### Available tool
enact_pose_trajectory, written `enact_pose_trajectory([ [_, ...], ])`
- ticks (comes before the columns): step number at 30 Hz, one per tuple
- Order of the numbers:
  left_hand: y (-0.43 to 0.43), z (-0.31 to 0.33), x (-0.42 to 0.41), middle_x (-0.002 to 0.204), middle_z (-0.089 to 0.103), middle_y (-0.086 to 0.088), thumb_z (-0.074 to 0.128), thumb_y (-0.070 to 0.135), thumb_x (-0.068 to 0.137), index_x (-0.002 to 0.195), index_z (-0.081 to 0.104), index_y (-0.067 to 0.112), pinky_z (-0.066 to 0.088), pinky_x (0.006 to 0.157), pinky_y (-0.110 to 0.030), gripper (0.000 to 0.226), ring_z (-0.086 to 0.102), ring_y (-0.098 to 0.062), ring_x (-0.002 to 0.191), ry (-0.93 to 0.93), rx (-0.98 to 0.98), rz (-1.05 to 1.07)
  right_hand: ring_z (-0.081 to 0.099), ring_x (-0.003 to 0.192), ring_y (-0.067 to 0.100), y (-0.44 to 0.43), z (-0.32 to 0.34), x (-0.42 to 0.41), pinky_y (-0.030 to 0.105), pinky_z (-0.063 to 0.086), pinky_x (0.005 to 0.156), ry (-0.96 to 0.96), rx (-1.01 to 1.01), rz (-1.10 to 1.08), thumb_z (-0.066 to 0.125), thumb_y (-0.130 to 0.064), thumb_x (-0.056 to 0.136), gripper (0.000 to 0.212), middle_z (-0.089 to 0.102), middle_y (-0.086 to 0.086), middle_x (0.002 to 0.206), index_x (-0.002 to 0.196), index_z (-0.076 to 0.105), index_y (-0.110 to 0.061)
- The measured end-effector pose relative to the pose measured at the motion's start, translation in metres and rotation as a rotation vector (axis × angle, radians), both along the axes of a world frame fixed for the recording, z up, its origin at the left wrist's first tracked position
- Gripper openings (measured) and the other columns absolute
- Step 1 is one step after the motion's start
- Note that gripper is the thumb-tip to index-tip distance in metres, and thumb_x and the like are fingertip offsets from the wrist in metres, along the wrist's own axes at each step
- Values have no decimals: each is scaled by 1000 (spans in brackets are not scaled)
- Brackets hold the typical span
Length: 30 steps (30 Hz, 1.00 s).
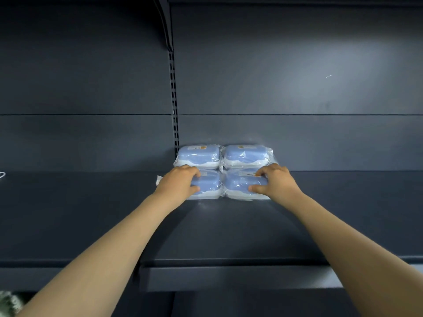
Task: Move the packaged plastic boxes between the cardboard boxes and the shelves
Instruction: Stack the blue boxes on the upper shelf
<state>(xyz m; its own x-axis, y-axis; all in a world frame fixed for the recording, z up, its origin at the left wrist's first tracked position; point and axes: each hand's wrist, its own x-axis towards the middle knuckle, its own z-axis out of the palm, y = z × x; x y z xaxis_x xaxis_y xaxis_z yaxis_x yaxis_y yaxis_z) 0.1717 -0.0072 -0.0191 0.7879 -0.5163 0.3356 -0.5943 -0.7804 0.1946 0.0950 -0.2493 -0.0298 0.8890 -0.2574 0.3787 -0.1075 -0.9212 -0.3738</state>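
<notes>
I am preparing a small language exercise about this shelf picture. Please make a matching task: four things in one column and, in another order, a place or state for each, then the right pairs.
Things:
1. left hand
2. right hand
3. back-left blue and white wrapped plastic box
4. dark slotted metal upright

Places or states:
A. untouched, against the back panel
B. on the front-right wrapped box
C. rises from the boxes' back-left corner
D. on the front-left wrapped box

Pairs: 1-D, 2-B, 3-A, 4-C

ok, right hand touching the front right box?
Touching. Head view: right hand wraps the front right box, thumb and fingers pressed on its wrapper.
</notes>
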Motion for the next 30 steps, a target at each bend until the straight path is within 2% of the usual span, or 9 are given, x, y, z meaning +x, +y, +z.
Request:
enact_pose_trajectory([
  [4, -6, 8, -5, 129, 50, -2, 56, 24, 91, 125, 51, 14, 45, 92, -37, 36, 48, -23, 117, -35, 158, 21, 39, 123, 28, 6, 14, -6, 35, 39, 100, 173, -178, 1, 64, -46, 84, 55, 47, 7, 130, 128, 52, -14],
  [7, -8, 15, -14, 128, 47, -8, 54, 29, 91, 128, 48, 12, 45, 93, -40, 41, 44, -26, 119, -85, 309, 32, 38, 125, 27, 13, 31, -18, 39, 42, 98, 332, -413, 8, 54, -48, 89, 55, 46, 9, 131, 131, 48, -13],
  [11, -10, 35, -40, 127, 44, -9, 52, 34, 93, 128, 48, 10, 41, 89, -37, 42, 41, -27, 120, -201, 420, 9, 38, 126, 27, 21, 45, -41, 37, 41, 94, 289, -546, -1, 52, -37, 92, 46, 47, 9, 131, 130, 45, -11],
  [16, -18, 47, -99, 129, 47, -9, 49, 31, 94, 123, 54, 12, 42, 94, -38, 35, 38, -26, 129, -254, 358, -79, 39, 126, 27, 20, 50, -82, 38, 41, 95, 237, -583, 17, 51, -34, 93, 42, 50, 10, 129, 128, 50, -11],
  [20, -21, 36, -162, 125, 48, -8, 50, 33, 95, 123, 52, 14, 38, 82, -32, 34, 43, -26, 119, -235, 289, -91, 44, 120, 29, 9, 45, -136, 36, 42, 90, 204, -602, 56, 54, -38, 90, 41, 55, 10, 121, 123, 56, -13],
  [22, -22, 26, -195, 124, 49, -7, 51, 34, 94, 123, 52, 15, 36, 80, -31, 35, 46, -25, 117, -190, 270, -94, 45, 118, 29, 1, 38, -167, 36, 43, 88, 203, -616, 69, 56, -41, 89, 43, 57, 11, 120, 123, 57, -14],
  [25, -27, 5, -248, 120, 51, -7, 52, 35, 94, 121, 54, 15, 41, 87, -34, 33, 48, -25, 115, -136, 241, -65, 45, 120, 30, -8, 23, -217, 40, 45, 95, 210, -624, 108, 57, -45, 87, 48, 56, 11, 124, 124, 56, -14],
  [30, -49, -44, -341, 113, 53, -7, 49, 32, 94, 113, 56, 11, 43, 77, -35, 29, 51, -27, 108, -94, 260, 7, 44, 120, 30, -15, -20, -307, 40, 45, 92, 259, -588, 206, 58, -45, 86, 47, 55, 11, 123, 121, 56, -13],
])
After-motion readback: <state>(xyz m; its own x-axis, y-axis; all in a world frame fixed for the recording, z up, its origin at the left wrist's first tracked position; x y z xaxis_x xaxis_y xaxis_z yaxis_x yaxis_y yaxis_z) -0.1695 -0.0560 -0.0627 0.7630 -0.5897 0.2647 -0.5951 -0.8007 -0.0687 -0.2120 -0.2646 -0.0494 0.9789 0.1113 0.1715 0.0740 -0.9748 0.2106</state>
